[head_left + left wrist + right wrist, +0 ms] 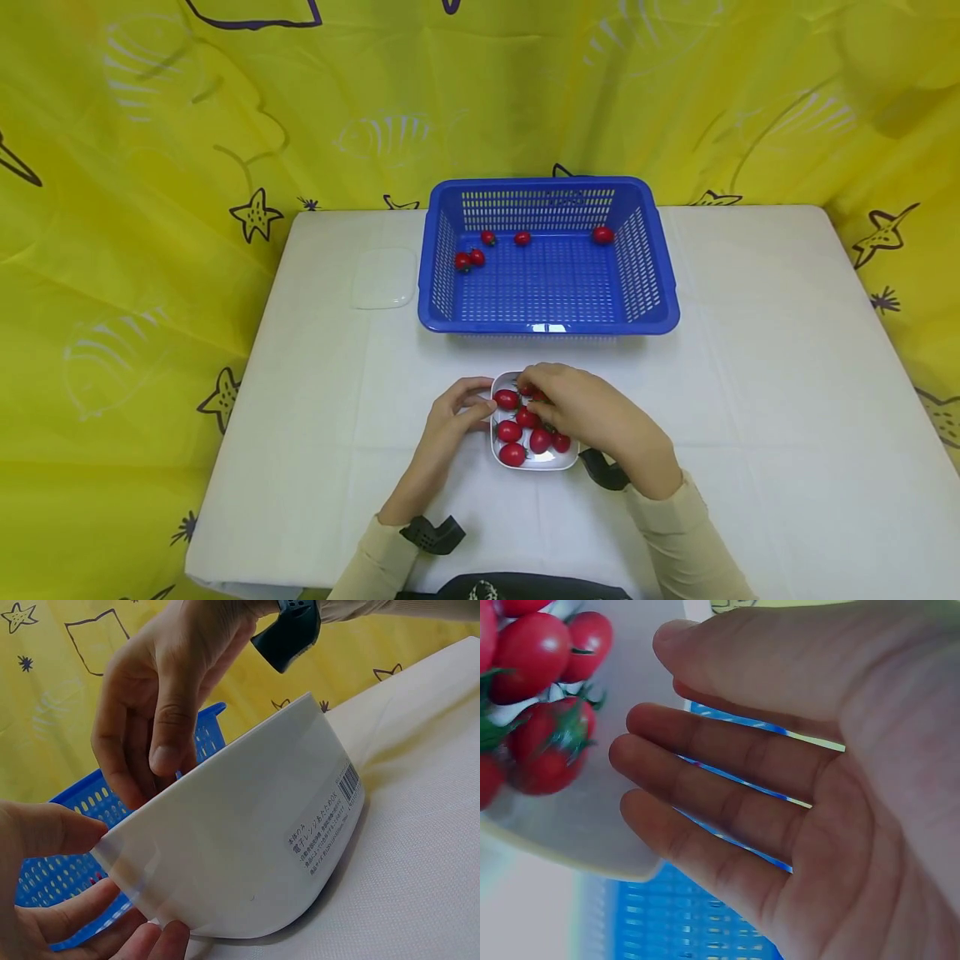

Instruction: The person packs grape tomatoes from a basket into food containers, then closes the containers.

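both hands reach forward, angled inward, near but apart.

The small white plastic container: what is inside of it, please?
Red, oval, green-topped cherry tomatoes lie inside. The right hand covers the far right corner, so anything beneath it cannot be seen.

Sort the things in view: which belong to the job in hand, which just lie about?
In the work:
white container, touched by the left fingers
red tomatoes in it
blue basket with more tomatoes

Just lying about:
clear lid-like piece, untouched, possibly the container's
yellow cloth backdrop
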Motion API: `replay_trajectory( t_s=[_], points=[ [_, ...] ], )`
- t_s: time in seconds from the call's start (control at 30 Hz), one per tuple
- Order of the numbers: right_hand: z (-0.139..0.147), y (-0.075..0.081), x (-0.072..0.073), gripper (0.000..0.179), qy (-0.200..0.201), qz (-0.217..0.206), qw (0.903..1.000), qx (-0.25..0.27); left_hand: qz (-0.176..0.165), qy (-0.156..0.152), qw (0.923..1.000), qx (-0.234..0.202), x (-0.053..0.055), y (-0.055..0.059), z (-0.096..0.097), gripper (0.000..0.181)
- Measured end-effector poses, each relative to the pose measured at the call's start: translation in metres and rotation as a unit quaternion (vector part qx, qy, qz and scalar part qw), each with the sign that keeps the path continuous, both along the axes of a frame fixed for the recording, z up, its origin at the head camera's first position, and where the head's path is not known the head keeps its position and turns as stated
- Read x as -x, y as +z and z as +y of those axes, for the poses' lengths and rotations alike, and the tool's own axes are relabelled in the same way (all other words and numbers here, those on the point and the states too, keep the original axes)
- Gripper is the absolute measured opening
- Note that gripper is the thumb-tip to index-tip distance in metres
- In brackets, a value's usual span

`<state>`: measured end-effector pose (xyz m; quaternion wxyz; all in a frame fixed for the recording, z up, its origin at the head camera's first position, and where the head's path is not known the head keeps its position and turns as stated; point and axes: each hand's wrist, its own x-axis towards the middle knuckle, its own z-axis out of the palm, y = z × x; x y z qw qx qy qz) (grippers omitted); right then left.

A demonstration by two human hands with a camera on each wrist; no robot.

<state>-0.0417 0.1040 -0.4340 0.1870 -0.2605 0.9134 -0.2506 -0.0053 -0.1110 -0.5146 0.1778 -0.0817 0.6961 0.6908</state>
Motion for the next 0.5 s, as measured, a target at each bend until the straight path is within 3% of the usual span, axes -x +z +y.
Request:
replay_trajectory(
  t_s=[0.27,0.5],
  points=[
    [0.003,0.015,0.004,0.02,0.011,0.021,0.9997,0.007,0.002,-0.003,1.0,0.005,0.0,-0.001,0.0,0.038],
    [0.012,0.033,0.011,0.025,-0.004,0.007,0.9999,0.012,-0.005,0.002,1.0,0.002,0.0,-0.001,0.001,0.038]
  ],
)
